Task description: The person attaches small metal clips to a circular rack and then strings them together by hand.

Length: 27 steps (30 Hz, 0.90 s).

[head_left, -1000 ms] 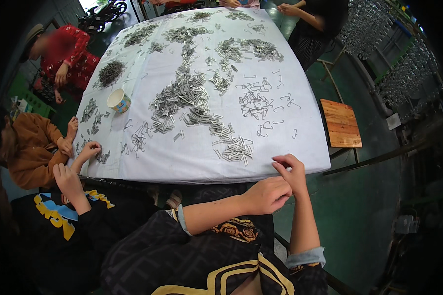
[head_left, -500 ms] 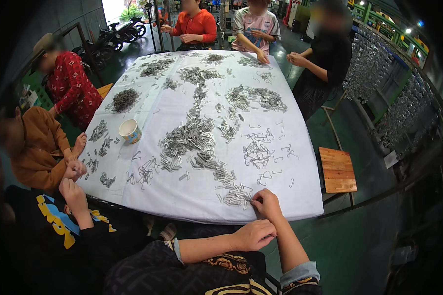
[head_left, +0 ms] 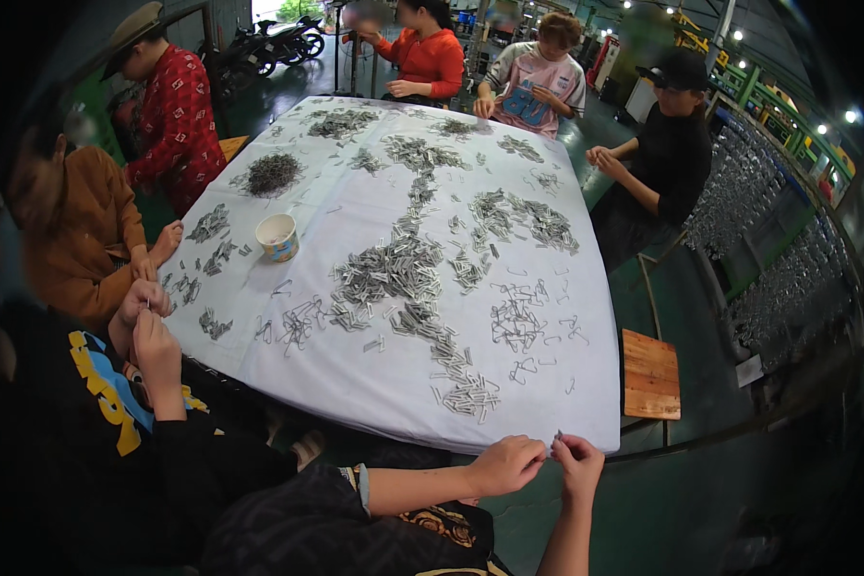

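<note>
Near the table's front right edge, my right hand (head_left: 578,467) pinches a small grey metal piece (head_left: 559,436) upright between thumb and fingertips. Close beside it my left hand (head_left: 509,465) is closed, fingers curled toward the right hand; whatever it holds is too small or hidden to make out. A trail of short grey metal pieces (head_left: 470,397) lies beyond my hands, running back to a large heap (head_left: 386,271) in the table's middle. Beyond my hands to the right, bent wire hooks (head_left: 518,322) lie in a loose tangle.
A white cloth covers the table (head_left: 288,394). A paper cup (head_left: 277,237) stands left of the heap, near a dark pile of small wire parts (head_left: 273,175). Several people sit or stand around the edges, one close on my left (head_left: 154,336). A wooden stool (head_left: 651,374) stands at right.
My right hand has lifted from the near metal pieces and moved right and toward me, now with one piece in its fingertips. My left hand has shifted slightly right. The view has tilted.
</note>
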Motion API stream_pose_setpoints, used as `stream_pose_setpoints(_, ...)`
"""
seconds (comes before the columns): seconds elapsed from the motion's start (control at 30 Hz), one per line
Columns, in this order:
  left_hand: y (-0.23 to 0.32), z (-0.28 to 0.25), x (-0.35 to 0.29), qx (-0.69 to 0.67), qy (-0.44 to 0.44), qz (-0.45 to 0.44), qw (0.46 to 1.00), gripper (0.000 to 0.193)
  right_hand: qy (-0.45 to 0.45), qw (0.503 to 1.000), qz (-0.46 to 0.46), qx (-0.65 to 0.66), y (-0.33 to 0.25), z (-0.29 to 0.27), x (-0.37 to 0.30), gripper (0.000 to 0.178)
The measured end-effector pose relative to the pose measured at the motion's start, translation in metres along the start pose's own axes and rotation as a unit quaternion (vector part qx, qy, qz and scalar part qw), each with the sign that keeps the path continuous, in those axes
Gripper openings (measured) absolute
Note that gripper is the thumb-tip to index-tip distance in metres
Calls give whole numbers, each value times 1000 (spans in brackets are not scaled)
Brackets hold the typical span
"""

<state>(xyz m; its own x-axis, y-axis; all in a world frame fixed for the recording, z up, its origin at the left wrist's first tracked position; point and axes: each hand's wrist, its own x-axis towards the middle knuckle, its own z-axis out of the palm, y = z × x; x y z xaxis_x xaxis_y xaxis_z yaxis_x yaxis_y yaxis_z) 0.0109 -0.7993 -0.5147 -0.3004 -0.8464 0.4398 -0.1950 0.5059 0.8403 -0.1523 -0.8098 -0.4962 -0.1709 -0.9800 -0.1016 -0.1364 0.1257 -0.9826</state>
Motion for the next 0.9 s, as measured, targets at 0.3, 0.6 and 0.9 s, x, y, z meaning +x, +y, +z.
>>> stream_pose_setpoints(0.3, 7, 2, 3, -2, -21, -18, 1000, 10, 53, 998, -41, 12, -2, 2, -39, 13)
stream_pose_setpoints(0.6, 1, 0, -2, 10, -47, -20, 999, 12, 83, 995, -59, 20, 6, 13, -50, 13)
stream_pose_setpoints(0.9, -1, 7, -7, 39, -95, -36, 994, 13, 107, 981, -137, -84, 6, 11, -61, 8)
